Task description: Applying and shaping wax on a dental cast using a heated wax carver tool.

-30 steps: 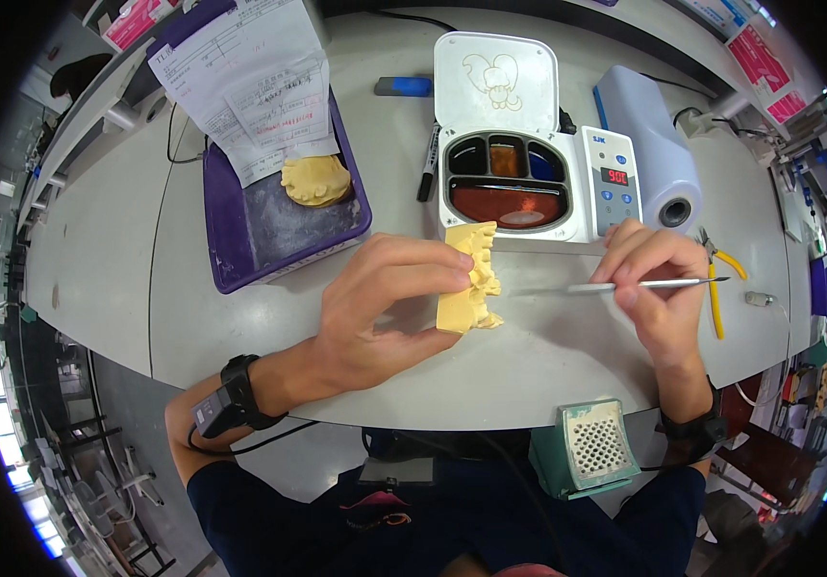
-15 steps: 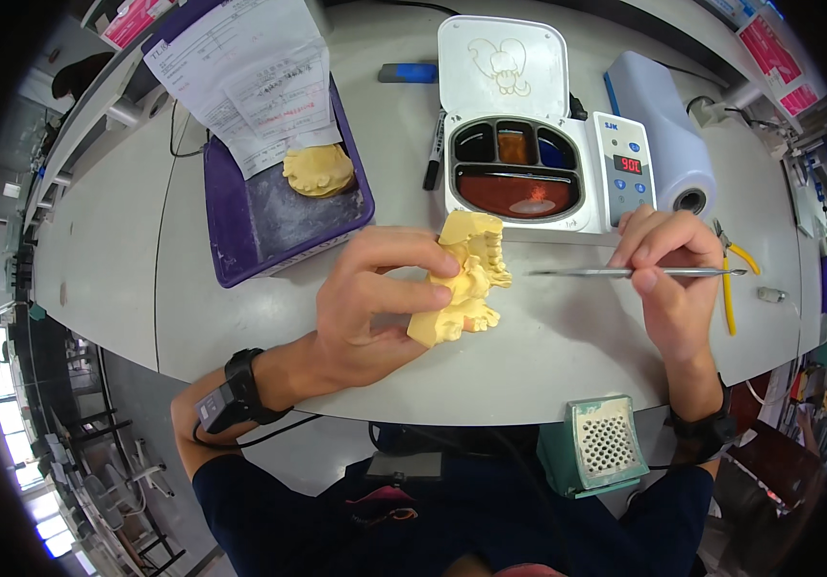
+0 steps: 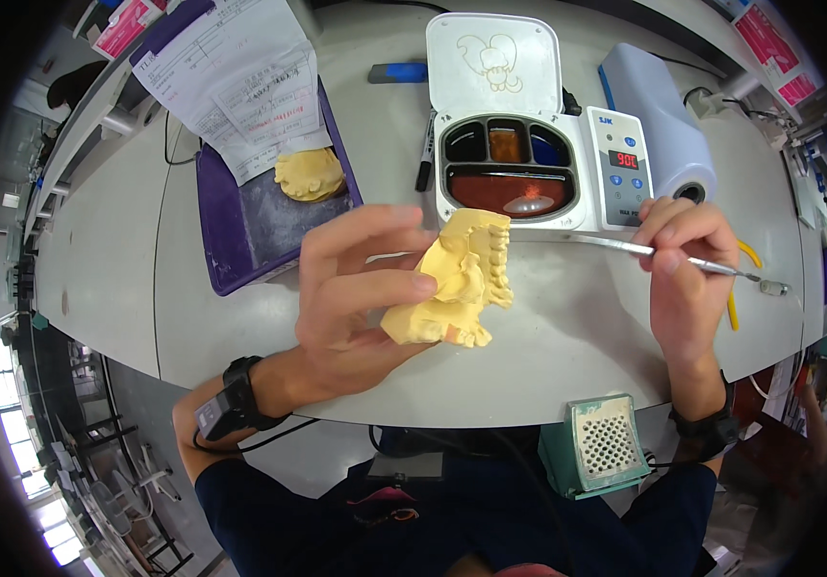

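Note:
My left hand is closed around a pair of yellow plaster dental models, fitted together, their teeth facing right. Its upper finger is raised off the plaster. A small pinkish patch shows on the lower model near its teeth. In my right hand a thin metal wax carver is pinched like a pen. Its tip points left, close to the front edge of a white wax heater and apart from the models. Dark, amber, blue and reddish-brown wax fills the heater's compartments; its lid stands open.
At left, a purple tray holds another plaster model and papers. A lilac device stands right of the heater. Yellow-handled pliers lie beyond my right hand. A green holed box sits at the table's near edge.
The models have turned in my left hand, whose upper finger has lifted off. My right hand has shifted slightly right, and the carver's tip has risen toward the heater.

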A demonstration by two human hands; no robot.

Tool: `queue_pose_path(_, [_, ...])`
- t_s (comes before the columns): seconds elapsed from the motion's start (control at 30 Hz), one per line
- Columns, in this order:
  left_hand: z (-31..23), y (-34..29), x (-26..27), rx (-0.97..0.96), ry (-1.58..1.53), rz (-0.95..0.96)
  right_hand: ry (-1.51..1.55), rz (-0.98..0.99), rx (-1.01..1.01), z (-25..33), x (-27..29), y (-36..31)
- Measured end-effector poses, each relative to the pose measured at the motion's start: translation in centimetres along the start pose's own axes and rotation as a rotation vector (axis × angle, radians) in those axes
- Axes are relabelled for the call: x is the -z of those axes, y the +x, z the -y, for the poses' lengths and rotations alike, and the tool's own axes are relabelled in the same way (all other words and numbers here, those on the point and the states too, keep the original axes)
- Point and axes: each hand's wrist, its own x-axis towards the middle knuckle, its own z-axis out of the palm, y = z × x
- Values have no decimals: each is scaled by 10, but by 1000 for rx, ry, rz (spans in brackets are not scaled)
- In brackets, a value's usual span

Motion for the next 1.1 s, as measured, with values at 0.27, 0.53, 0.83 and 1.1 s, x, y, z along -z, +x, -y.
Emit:
queue_pose_path(0.27, [4,-2,-12,146,-464,43,10,-133,-90,-5,7,1])
queue_pose_path(0.53, [-10,-1,-9,499,-718,357,-286,-118,-17,-4,2,1])
queue_pose_path(0.83, [-5,2,-2,338,-489,362,-445,-92,-64,-5,-7,4])
queue_pose_path(1.1, [-1,-2,0,163,-216,271,-546,-60,-30,-7,-9,3])
